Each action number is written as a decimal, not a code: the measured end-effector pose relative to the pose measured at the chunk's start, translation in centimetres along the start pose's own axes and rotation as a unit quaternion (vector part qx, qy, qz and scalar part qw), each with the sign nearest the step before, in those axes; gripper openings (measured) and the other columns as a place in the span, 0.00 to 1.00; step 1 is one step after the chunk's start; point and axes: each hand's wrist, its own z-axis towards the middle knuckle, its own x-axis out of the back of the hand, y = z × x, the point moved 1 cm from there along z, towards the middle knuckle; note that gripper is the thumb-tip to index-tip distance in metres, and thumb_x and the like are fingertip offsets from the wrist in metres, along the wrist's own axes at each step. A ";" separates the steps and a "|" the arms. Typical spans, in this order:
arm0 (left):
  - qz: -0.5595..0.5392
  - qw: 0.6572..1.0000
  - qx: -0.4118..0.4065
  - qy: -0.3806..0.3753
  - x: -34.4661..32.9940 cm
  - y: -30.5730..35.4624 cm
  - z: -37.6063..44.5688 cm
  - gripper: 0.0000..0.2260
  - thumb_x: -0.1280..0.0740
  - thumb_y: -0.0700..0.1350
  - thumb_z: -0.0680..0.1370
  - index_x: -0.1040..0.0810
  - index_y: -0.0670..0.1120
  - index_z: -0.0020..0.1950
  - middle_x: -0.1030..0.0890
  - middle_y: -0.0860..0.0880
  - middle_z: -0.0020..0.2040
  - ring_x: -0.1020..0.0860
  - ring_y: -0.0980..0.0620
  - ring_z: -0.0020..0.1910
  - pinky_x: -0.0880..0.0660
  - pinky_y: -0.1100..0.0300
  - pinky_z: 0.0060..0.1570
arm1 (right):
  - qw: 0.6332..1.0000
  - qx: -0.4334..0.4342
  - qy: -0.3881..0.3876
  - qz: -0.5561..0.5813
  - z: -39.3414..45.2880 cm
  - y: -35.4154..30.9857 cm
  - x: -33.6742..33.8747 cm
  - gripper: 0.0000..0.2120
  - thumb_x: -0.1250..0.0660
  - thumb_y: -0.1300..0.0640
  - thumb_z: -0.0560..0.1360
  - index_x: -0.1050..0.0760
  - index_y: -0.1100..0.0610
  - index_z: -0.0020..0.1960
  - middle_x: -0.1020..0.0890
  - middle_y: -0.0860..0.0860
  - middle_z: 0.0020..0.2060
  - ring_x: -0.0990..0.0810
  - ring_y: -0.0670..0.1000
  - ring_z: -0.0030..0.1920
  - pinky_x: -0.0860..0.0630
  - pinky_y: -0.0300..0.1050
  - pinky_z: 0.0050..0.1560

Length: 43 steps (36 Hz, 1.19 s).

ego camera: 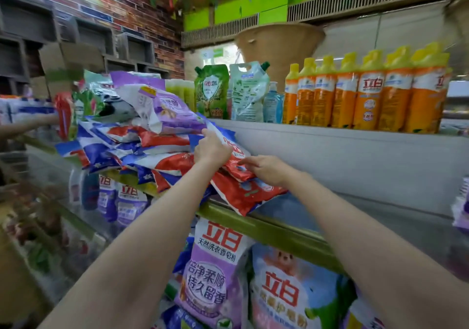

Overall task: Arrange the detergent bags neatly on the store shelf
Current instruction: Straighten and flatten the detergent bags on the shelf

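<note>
At far left, blurred goods and a forearm (30,123) cut off by the frame edge are hard to make out. A loose pile of detergent bags (132,145) slumps on the middle shelf (266,227), a purple bag (167,110) on top, blue-and-red ones beneath, some overhanging the green lip. The left hand (212,148) is closed on the edge of a bag in the pile, its fingertips hidden behind the plastic. The right hand (269,170) lies fingers together and flat on a red bag (243,194) at the pile's right end. Below, larger purple and pink bags (213,272) stand partly hidden by the arms. Upper right, orange bottles (368,95) line the top shelf; their far end blurs.
</note>
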 end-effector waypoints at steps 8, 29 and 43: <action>-0.207 0.978 -0.001 0.033 -1.1 1.3 0.2 0.19 0.40 0.35 0.76 0.40 0.37 0.66 0.26 0.34 0.60 0.27 0.36 0.60 0.31 0.50 0.55 | 0.995 -0.025 0.074 0.067 0.2 2.0 0.6 0.15 0.42 0.53 0.80 0.25 0.56 0.64 0.23 0.57 0.63 0.27 0.56 0.64 0.33 0.45 0.63; -0.429 0.878 -0.110 -0.181 -6.6 9.4 0.1 0.09 0.34 0.35 0.75 0.30 0.46 0.49 0.23 0.46 0.45 0.24 0.47 0.46 0.26 0.51 0.48 | 0.773 -0.224 0.376 0.459 -10.0 14.0 8.0 0.06 0.37 0.65 0.76 0.25 0.56 0.48 0.21 0.56 0.45 0.22 0.54 0.42 0.24 0.54 0.52; -0.230 0.955 -0.105 -0.154 -12.8 14.9 -3.2 0.15 0.37 0.47 0.78 0.26 0.40 0.61 0.22 0.37 0.60 0.25 0.37 0.60 0.27 0.48 0.59 | 0.817 -0.387 0.397 0.156 -14.8 20.3 10.0 0.12 0.35 0.55 0.74 0.21 0.61 0.53 0.18 0.63 0.51 0.19 0.65 0.51 0.22 0.61 0.52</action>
